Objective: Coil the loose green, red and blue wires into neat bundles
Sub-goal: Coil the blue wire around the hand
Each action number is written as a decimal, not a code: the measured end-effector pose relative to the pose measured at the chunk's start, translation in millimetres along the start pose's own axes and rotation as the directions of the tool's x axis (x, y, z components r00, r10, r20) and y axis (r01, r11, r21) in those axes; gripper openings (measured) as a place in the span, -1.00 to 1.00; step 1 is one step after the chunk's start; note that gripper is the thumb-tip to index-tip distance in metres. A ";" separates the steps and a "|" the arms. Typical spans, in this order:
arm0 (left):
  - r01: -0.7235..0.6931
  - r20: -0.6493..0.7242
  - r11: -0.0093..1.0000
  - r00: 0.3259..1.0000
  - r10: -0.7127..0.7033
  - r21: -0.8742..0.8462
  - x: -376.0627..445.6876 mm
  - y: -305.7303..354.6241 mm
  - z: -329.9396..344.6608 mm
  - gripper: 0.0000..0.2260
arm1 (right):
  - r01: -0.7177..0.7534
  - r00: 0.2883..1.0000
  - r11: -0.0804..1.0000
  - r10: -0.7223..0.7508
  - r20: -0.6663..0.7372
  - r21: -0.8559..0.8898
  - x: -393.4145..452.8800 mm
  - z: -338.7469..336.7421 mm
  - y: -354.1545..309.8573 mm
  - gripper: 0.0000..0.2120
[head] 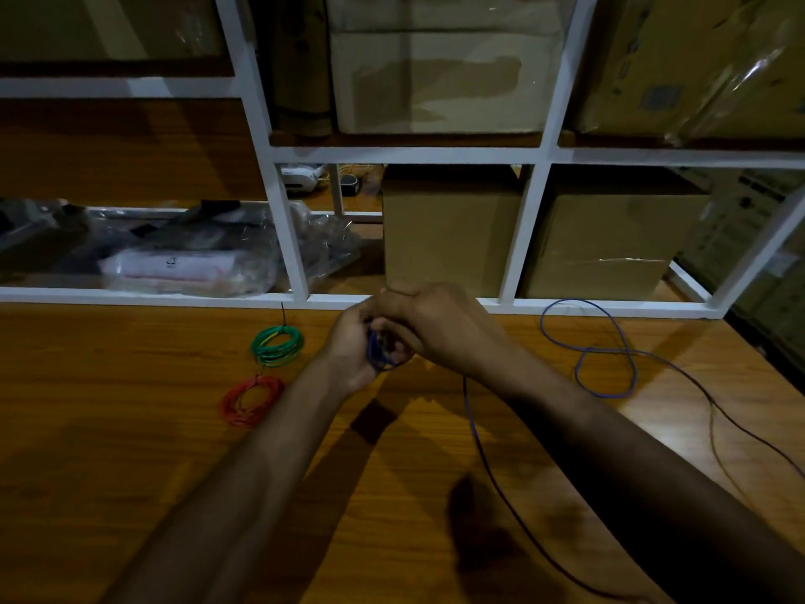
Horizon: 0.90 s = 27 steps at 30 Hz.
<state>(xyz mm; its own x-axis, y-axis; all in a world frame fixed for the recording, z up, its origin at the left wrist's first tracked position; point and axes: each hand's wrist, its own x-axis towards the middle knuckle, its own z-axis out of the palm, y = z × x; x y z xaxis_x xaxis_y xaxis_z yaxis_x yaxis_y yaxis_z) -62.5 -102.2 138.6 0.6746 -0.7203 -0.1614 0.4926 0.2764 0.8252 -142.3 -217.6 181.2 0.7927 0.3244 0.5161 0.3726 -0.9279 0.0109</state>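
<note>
My left hand (355, 348) grips a small coil of the blue wire (379, 353) above the wooden table (130, 451). Right against it, my right hand (429, 324) is curled over the same coil, its fingers closed on the wire. From the hands a loose blue strand (483, 459) drops down across the table toward the near edge, and more of it lies in open loops (603, 372) at the right. A green coil (277, 345) tied with a black cable tie lies left of my hands. A red coil (250, 401) lies just below it.
A white-framed shelf (287, 237) runs along the far edge of the table. It holds cardboard boxes (451, 228), plastic-wrapped packages (187, 263) and small devices. A thin dark wire (740, 433) trails off to the right edge.
</note>
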 end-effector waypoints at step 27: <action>0.181 0.570 0.918 0.819 0.058 -0.354 -4.3 38.2 -67.8 -0.59 | -0.701 0.657 0.215 0.564 0.500 0.680 -74.3 -8.5 113.4 -0.95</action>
<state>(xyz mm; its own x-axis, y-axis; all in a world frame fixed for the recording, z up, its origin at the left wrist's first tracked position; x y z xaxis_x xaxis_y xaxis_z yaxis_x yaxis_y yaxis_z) -9.3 -45.4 134.2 0.2678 -0.9369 0.2246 0.7687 0.3483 0.5364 -163.1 -348.5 151.4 0.9723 -0.2187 -0.0827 -0.1481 -0.3022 -0.9417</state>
